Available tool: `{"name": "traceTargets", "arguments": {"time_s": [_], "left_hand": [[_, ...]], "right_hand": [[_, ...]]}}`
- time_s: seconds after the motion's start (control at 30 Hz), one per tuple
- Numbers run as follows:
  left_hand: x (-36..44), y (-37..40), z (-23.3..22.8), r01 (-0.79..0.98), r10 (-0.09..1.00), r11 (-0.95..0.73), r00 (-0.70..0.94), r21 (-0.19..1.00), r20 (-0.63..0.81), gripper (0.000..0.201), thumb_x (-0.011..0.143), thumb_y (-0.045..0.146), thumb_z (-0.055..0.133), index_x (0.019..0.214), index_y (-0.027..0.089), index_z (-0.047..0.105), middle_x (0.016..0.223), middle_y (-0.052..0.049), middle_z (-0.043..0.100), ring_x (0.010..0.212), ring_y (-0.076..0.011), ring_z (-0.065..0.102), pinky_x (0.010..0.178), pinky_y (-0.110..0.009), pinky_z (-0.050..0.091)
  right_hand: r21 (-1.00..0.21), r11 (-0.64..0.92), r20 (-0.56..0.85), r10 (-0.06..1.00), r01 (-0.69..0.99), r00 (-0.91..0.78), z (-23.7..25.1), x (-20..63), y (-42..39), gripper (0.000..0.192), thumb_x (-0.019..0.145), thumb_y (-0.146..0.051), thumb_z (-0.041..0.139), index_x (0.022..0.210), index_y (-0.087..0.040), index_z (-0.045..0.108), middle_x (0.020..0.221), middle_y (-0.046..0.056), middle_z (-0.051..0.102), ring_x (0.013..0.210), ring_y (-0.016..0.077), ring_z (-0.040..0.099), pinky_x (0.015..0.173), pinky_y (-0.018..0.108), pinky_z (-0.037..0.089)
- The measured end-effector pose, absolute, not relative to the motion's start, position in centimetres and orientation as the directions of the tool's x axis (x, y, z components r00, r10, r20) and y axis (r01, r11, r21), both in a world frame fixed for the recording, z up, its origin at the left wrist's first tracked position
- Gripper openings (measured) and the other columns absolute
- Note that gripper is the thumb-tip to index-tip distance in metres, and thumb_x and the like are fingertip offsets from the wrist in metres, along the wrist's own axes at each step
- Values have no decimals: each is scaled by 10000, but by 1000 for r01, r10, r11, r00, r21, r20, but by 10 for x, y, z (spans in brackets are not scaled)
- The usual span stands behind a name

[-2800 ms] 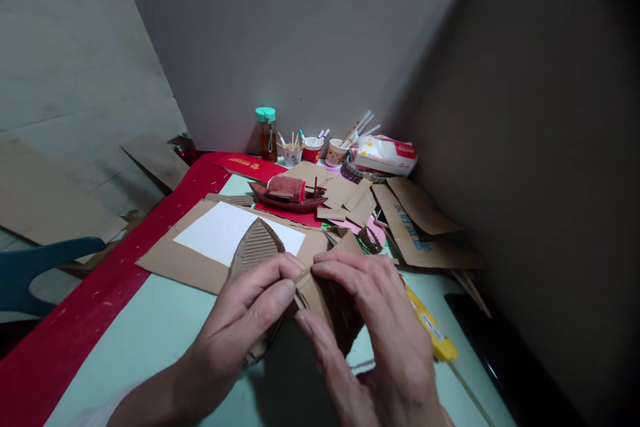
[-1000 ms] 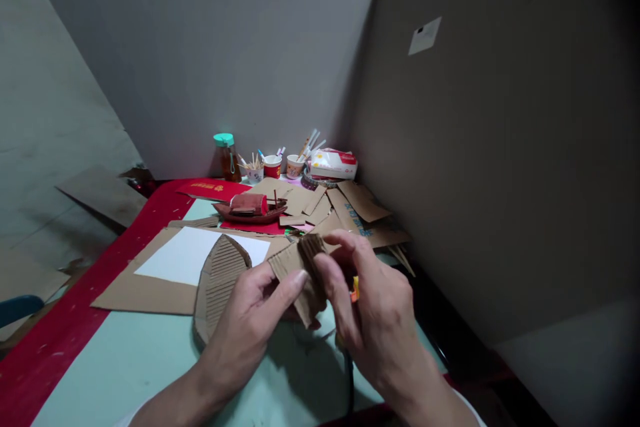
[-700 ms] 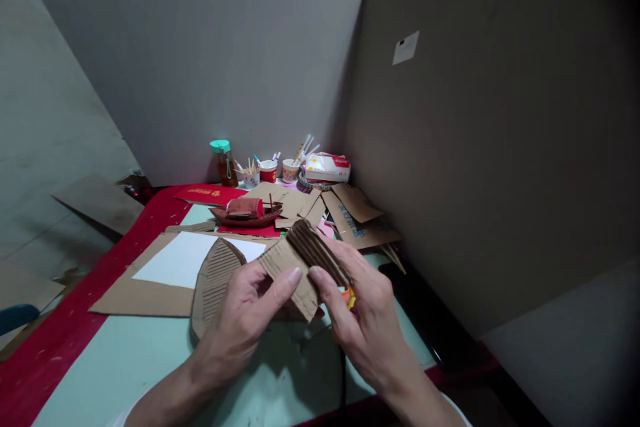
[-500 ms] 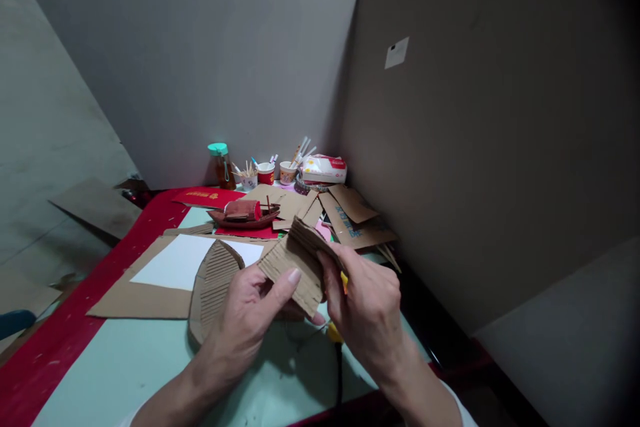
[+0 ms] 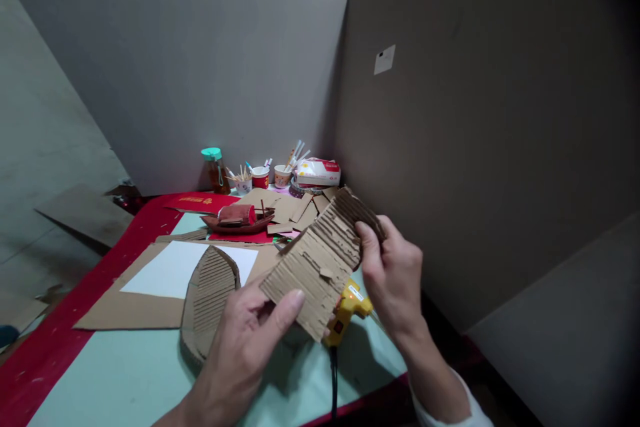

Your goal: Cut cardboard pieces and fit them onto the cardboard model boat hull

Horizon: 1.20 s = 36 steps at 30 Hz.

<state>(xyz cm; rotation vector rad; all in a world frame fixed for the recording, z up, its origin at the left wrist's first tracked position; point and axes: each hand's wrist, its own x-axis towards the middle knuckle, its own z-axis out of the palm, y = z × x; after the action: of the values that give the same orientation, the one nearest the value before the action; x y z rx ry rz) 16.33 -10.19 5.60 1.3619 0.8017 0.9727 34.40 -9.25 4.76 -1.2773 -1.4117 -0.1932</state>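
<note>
Above the table, a piece of corrugated cardboard (image 5: pixel 317 267) with bared ridges and a torn flap is held between both hands. My left hand (image 5: pixel 255 323) grips its lower left end, thumb on top. At the upper right end, my right hand (image 5: pixel 393 267) pinches the darker, bent part. Left of my left hand lies a cardboard boat hull (image 5: pixel 210 300) with a ridged inside, partly hidden by that hand. A yellow glue gun (image 5: pixel 345 313) with a black cord lies under the cardboard, partly covered by it.
A small reddish-brown model boat (image 5: pixel 237 217) stands farther back. White paper (image 5: pixel 165 270) lies on a flat cardboard sheet (image 5: pixel 130 310). Behind are a bottle (image 5: pixel 216 170), cups of sticks and pens (image 5: pixel 260 177) and a tissue pack (image 5: pixel 317 172). Grey partitions (image 5: pixel 175 73) rise behind and to the right.
The cardboard piece has been opened out from a sharp fold to a flatter shape. My right hand has moved right with its end, and more of the glue gun shows.
</note>
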Motion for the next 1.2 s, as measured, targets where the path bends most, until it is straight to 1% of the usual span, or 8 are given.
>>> {"name": "traceTargets", "arguments": {"time_s": [0.23, 0.33, 0.43, 0.53, 0.67, 0.77, 0.87, 1.2], "left_hand": [[163, -107, 52, -237, 908, 31, 412, 971, 71, 243, 885, 351, 674, 1058, 210, 770, 1058, -63, 774, 1115, -268, 629, 865, -312, 528], [163, -108, 53, -299, 903, 72, 425, 952, 65, 258, 880, 343, 674, 1081, 207, 761, 1073, -75, 769, 1123, -281, 633, 880, -332, 535], [162, -110, 53, -359, 897, 139, 441, 923, 37, 289, 869, 311, 682, 1136, 216, 738, 1116, -78, 757, 1109, -281, 650, 905, -342, 531], [158, -114, 53, -375, 883, 206, 470, 904, -7, 279, 861, 295, 683, 1118, 206, 744, 1112, -88, 758, 1093, -285, 660, 912, -348, 529], [148, -114, 57, -342, 887, 308, 440, 888, -138, 328, 800, 346, 746, 1106, 228, 746, 1055, -71, 772, 1020, -265, 681, 862, -325, 535], [141, -105, 64, -312, 892, 328, 413, 892, -184, 327, 798, 439, 739, 1063, 247, 756, 979, -44, 776, 924, -226, 686, 748, -275, 527], [140, -91, 65, -198, 837, 276, 531, 940, -134, 339, 776, 488, 756, 914, 179, 785, 807, -59, 762, 768, -214, 672, 656, -260, 495], [152, -80, 52, 38, 877, 97, 470, 995, -103, 353, 795, 516, 713, 791, 165, 757, 772, -18, 690, 722, -171, 562, 665, -264, 433]], "right_hand": [[-739, 400, 637, 677, 543, 369, 50, 350, -97, 240, 980, -337, 535, 779, -208, 556, 633, -34, 569, 548, 123, 535, 512, 222, 426], [-788, 509, 600, 760, 346, 249, 51, 343, -102, 178, 916, -363, 615, 976, -196, 622, 846, 15, 690, 736, 168, 662, 656, 254, 538], [-840, 505, 530, 843, 200, 97, 49, 335, -107, 161, 849, -322, 694, 947, -197, 667, 916, 30, 715, 872, 204, 683, 782, 300, 553], [-899, 402, 424, 898, 171, 115, 47, 329, -109, 186, 915, -321, 617, 799, -181, 660, 755, 17, 690, 710, 179, 662, 640, 273, 539], [-862, 421, 472, 870, 283, 143, 47, 326, -112, 276, 944, -290, 587, 702, -181, 663, 713, 15, 701, 663, 180, 665, 596, 272, 532], [-703, 571, 659, 747, 424, 87, 47, 323, -116, 156, 936, -178, 592, 901, -218, 739, 854, 21, 762, 787, 195, 705, 713, 292, 556], [-594, 657, 722, 690, 463, -53, 45, 316, -120, 272, 935, -101, 543, 1096, -213, 732, 1021, 73, 770, 909, 221, 702, 821, 340, 551], [-701, 545, 644, 761, 460, 79, 44, 308, -110, 256, 938, -191, 551, 820, -240, 773, 756, 17, 769, 631, 183, 671, 646, 274, 499]]}}
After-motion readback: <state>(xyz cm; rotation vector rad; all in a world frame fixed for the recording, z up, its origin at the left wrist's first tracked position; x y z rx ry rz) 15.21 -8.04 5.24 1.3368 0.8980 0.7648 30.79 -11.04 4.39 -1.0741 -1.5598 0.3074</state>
